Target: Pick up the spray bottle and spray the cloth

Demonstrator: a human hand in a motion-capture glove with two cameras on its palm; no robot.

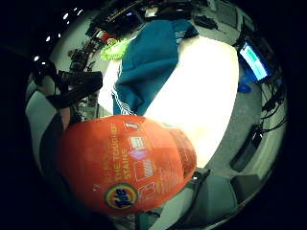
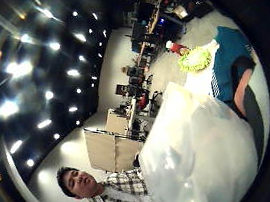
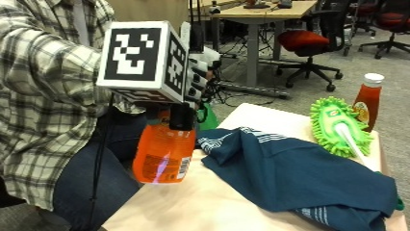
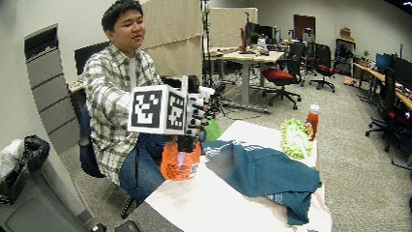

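A: So, why lifted clear of the bench (image 3: 192, 202)?
B: Likely for aiming; hand (image 3: 192, 84) curled round neck of spray bottle (image 3: 163, 154), left-centre of outside view, beside cloth (image 3: 301, 178).
A: Looks?
B: Orange, white rear label, hanging upright. Cloth teal, white stripes, rumpled.

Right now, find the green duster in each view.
Little finger palm view: duster beside the cloth.
Thumb palm view: duster beside the cloth.
Outside view: right, by the ketchup.
Wide view: far table end.
Shared landmark: the cloth.
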